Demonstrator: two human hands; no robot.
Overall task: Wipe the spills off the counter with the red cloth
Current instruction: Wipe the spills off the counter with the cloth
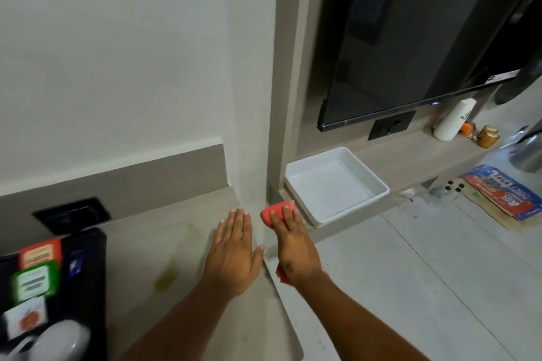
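Observation:
My right hand [294, 246] holds the red cloth [271, 214], which shows past my fingertips and under my wrist, just off the right edge of the beige counter [176, 223]. Flat on the counter near its right edge lies my left hand [234, 255], fingers spread and holding nothing. A yellowish spill [165, 277] stains the counter to the left of that hand, with a fainter streak running up from it.
A black tray of sachets [41, 275] and a white kettle [55, 337] sit at the counter's left. A white tray [381, 189] rests on a lower shelf at right, under a wall-mounted TV [410, 38]. Bottles and jars [469, 129] stand further right.

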